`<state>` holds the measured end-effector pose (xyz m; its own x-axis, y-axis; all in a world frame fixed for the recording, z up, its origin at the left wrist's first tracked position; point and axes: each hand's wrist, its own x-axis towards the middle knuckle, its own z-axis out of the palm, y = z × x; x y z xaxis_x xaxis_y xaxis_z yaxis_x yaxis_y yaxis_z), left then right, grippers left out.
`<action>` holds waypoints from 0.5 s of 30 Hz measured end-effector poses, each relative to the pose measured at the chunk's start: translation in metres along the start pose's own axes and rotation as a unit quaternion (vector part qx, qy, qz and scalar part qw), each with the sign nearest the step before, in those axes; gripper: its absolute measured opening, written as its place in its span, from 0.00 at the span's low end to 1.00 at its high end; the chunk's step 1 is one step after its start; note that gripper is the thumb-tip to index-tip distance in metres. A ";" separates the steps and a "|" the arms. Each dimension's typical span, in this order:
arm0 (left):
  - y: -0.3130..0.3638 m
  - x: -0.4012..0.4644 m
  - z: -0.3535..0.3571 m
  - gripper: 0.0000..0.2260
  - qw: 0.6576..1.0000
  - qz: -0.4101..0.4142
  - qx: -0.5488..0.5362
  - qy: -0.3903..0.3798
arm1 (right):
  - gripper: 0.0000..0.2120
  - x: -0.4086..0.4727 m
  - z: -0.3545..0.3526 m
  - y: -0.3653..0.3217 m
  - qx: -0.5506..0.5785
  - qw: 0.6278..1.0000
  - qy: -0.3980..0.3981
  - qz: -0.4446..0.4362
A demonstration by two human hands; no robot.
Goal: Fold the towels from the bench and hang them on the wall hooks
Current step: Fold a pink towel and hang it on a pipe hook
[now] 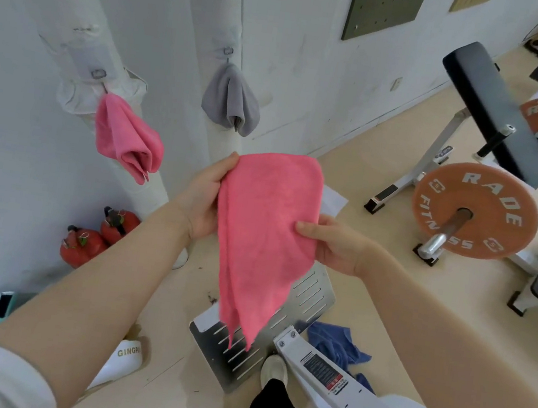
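Note:
I hold a folded pink towel (263, 234) in the air in front of me. My left hand (204, 200) grips its upper left edge, thumb on top. On the right side, my right hand (337, 246) pinches the towel's edge with the thumb on the cloth. The towel's corners hang down over a slotted metal plate (309, 299). On the wall, a second pink towel (124, 138) hangs from a hook at the left. A grey towel (230, 100) hangs from another hook (236, 125) to its right. A blue towel (334, 346) lies crumpled on the floor.
Red kettlebells (97, 236) sit on the floor by the wall. A barbell with orange weight plates (474, 212) and a black padded bench (495, 111) stand at the right. A white machine frame (338, 390) crosses the lower right beside my foot.

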<state>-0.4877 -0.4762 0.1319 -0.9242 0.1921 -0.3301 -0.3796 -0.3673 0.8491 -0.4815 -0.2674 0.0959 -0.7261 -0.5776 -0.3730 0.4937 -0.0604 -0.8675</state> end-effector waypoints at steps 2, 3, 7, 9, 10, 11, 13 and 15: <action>0.003 0.012 -0.001 0.17 1.000 0.005 -0.013 0.020 | 0.10 0.012 -0.007 -0.004 0.013 1.000 0.014 0.014; 0.005 0.019 0.000 0.19 0.999 0.004 -0.044 0.021 | 0.10 0.017 -0.010 -0.008 0.023 1.000 0.007 0.016; -0.008 0.037 -0.004 0.36 0.980 -0.024 -0.195 -0.006 | 0.16 0.038 -0.022 -0.031 0.097 0.995 0.006 0.026; -0.019 0.043 -0.001 0.37 0.979 -0.077 -0.176 -0.064 | 0.18 0.049 -0.034 -0.039 0.132 0.990 0.044 0.030; -0.023 0.046 0.000 0.38 0.980 -0.098 -0.152 -0.086 | 0.21 0.053 -0.040 -0.042 0.144 0.987 0.065 0.031; -0.025 0.050 0.002 0.38 0.981 -0.103 -0.130 -0.097 | 0.23 0.059 -0.047 -0.044 0.149 0.985 0.089 0.028; -0.023 0.061 0.006 0.33 0.992 -0.079 -0.056 -0.082 | 0.24 0.069 -0.062 -0.049 0.143 0.981 0.132 0.020; -0.016 0.071 0.012 0.20 0.996 -0.062 0.018 -0.059 | 0.30 0.077 -0.077 -0.054 0.133 0.984 0.120 0.009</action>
<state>-0.5469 -0.4456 0.0999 -0.8583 0.3405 -0.3839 -0.4865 -0.3016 0.8200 -0.6011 -0.2460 0.0886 -0.7923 -0.3740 -0.4821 0.5920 -0.2804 -0.7555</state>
